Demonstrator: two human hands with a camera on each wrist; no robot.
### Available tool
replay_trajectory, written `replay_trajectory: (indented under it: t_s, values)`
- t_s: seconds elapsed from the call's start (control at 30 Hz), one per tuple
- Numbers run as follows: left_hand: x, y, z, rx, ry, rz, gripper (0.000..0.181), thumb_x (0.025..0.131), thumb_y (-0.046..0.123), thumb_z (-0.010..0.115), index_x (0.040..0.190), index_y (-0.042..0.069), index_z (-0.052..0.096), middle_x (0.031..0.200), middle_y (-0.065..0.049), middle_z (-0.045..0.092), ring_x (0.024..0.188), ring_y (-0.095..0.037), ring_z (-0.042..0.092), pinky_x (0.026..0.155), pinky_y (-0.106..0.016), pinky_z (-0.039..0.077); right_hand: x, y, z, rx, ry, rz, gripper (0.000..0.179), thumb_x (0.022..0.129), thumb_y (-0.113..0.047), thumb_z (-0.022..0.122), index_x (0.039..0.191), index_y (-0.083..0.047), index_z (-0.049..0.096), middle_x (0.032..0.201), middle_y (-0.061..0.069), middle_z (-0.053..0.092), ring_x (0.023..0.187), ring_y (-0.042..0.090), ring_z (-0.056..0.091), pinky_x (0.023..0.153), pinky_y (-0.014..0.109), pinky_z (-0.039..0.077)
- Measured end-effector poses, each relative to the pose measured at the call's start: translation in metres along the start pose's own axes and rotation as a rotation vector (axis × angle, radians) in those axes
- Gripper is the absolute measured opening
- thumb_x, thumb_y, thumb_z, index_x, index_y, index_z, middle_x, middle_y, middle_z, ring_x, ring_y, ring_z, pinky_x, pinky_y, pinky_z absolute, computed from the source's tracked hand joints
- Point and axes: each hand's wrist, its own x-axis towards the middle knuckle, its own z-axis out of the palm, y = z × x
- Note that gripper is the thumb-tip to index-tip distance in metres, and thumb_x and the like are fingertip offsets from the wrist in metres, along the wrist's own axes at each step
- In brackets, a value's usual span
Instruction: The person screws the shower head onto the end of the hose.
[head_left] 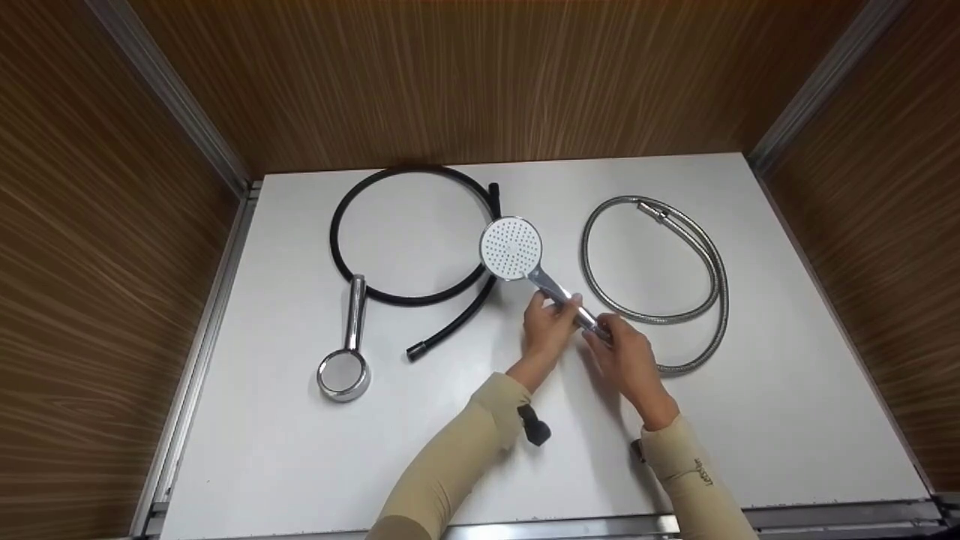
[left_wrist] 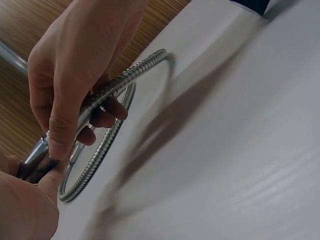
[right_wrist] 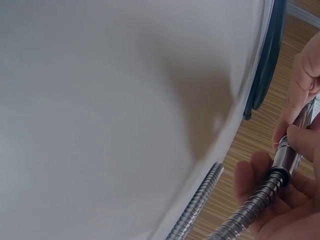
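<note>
A hand shower with a round white spray face and chrome handle is held tilted above the table, its face upward. My left hand grips the handle around its middle. At the handle's lower end, my right hand pinches the chrome end fitting of a ribbed metal shower hose. Fitting and handle are in line and meet between the two hands in the right wrist view. From there the metal hose runs down to the table and lies coiled at the right.
A black hose lies looped at the back left of the white table. A second chrome hand shower lies front left, its handle end against that loop. Wood-grain panels wall the table at the back and both sides.
</note>
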Motion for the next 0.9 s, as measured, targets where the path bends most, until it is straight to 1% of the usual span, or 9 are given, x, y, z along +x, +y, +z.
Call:
replay_trajectory:
  t_s: [0.13,0.27,0.4,0.5,0.73,0.9]
  values:
    - [0.0001,0.0002,-0.0002,0.03,0.004,-0.002,0.038,0.095,0.015,0.08,0.124,0.002,0.061,0.109,-0.024,0.078,0.093,-0.03,0.08,0.08,-0.03,0.069,0.0002,0.0004,0.0014,-0.011,0.018,-0.01,0.031,0.096,-0.011,0.078,0.12,0.005,0.067,0.093,0.018,0.072,0.077,0.029,0.066,0.067,0.045,0.058]
    - [0.0004,-0.0001,-0.0001,0.038,0.009,-0.002,0.038,0.094,0.016,0.081,0.124,0.003,0.062,0.111,-0.023,0.078,0.092,-0.028,0.08,0.078,-0.03,0.069,0.0003,0.0012,0.0027,0.006,0.02,0.003,0.034,0.095,-0.009,0.079,0.121,0.005,0.063,0.089,0.017,0.071,0.072,0.025,0.062,0.063,0.04,0.054]
    - [0.0014,0.0,-0.0001,0.037,0.005,-0.005,0.039,0.094,0.016,0.08,0.125,0.003,0.061,0.113,-0.024,0.077,0.094,-0.028,0.08,0.079,-0.03,0.069,0.0,0.001,0.003,0.008,0.006,0.019,0.037,0.094,-0.006,0.078,0.123,0.004,0.058,0.094,0.018,0.073,0.075,0.026,0.065,0.065,0.041,0.057]
    - [0.0017,0.0002,0.0001,0.032,0.001,-0.009,0.04,0.095,0.017,0.08,0.126,0.003,0.06,0.114,-0.024,0.077,0.095,-0.028,0.08,0.081,-0.029,0.069,0.0,0.0009,0.0029,0.008,-0.003,0.022,0.033,0.094,-0.003,0.077,0.121,0.003,0.058,0.096,0.018,0.073,0.077,0.027,0.066,0.067,0.042,0.058]
    - [-0.0001,-0.0008,0.0004,0.042,0.006,0.009,0.038,0.095,0.017,0.08,0.124,0.003,0.061,0.111,-0.023,0.078,0.093,-0.029,0.08,0.08,-0.03,0.069,-0.0012,0.0008,0.0018,-0.004,0.001,0.013,0.03,0.096,-0.005,0.076,0.119,0.002,0.059,0.093,0.017,0.073,0.072,0.023,0.06,0.062,0.036,0.051]
    - [-0.002,0.0007,0.0004,0.028,-0.003,0.026,0.036,0.095,0.014,0.08,0.122,0.001,0.06,0.11,-0.026,0.077,0.095,-0.032,0.08,0.08,-0.03,0.069,-0.0023,0.0014,0.002,-0.005,0.001,0.0,0.029,0.097,-0.007,0.075,0.119,0.003,0.06,0.095,0.018,0.073,0.072,0.022,0.059,0.062,0.036,0.051]
